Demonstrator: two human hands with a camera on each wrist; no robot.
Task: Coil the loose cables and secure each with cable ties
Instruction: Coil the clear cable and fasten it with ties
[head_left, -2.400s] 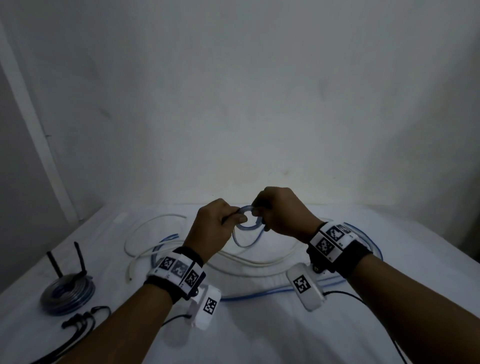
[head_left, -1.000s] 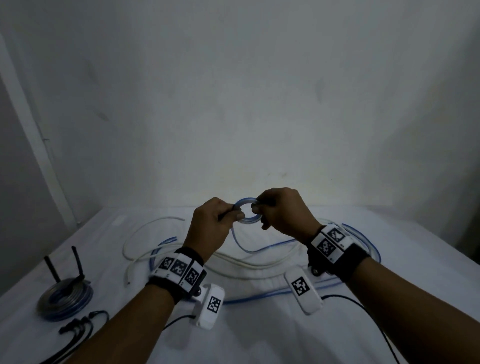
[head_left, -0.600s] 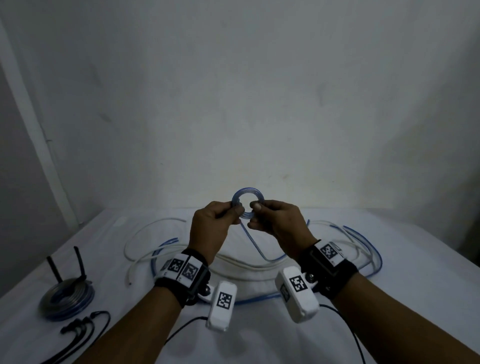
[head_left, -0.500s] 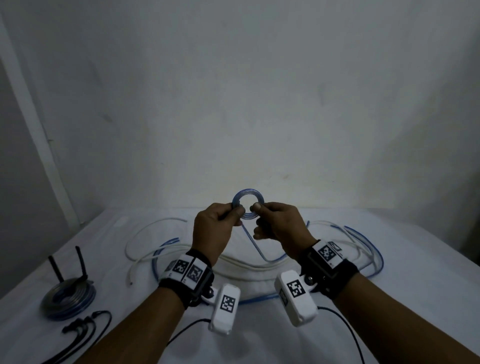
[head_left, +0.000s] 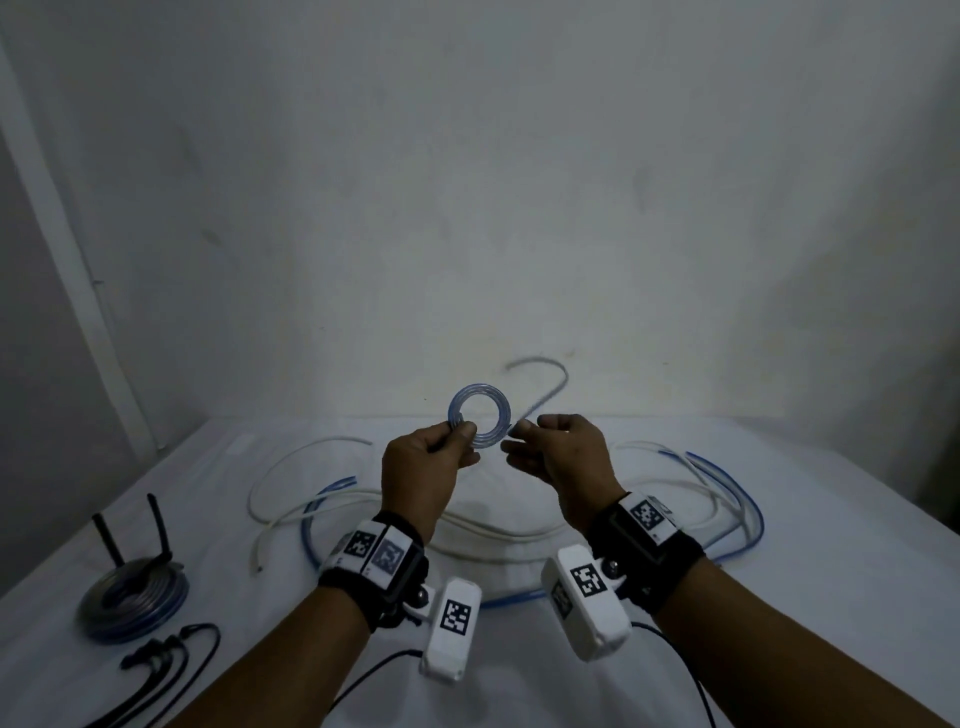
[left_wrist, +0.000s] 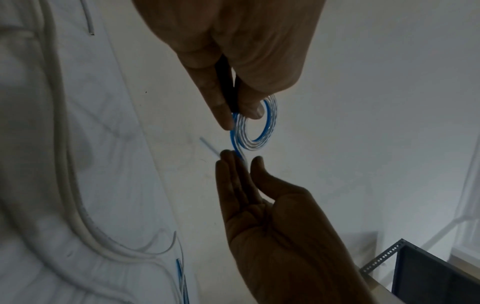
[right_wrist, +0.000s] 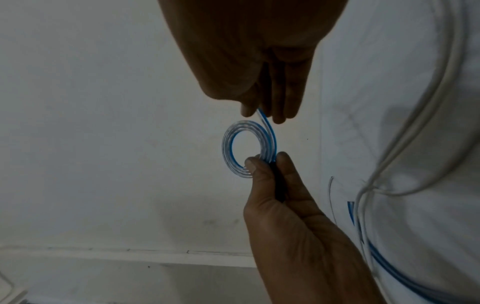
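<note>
A small flat coil (head_left: 479, 415) of clear-and-blue cable is held upright above the white table (head_left: 519, 649). My left hand (head_left: 462, 431) pinches its lower left edge between thumb and fingers, with a thin black strip (left_wrist: 224, 82) also caught in that grip. Just right of the coil, my right hand (head_left: 519, 431) holds the cable's free strand (head_left: 545, 387), which arcs up toward the wall. In the right wrist view the strand (right_wrist: 267, 123) leaves the coil (right_wrist: 231, 148) and runs in between my right thumb and fingers (right_wrist: 279, 117). The remaining blue cable (head_left: 748, 504) lies loose on the table.
A tied coil (head_left: 132, 597) with two black tie tails standing up lies at the left. In front of it lies a bunch of black ties (head_left: 166, 654). A loose white cable (head_left: 467, 535) snakes under my hands. A wall stands close behind. A dark metal rack (left_wrist: 428, 273) shows in the left wrist view.
Both hands rose and the coil turned upright to face me. My right hand slid off the coil onto the free strand, which now swings up to the right.
</note>
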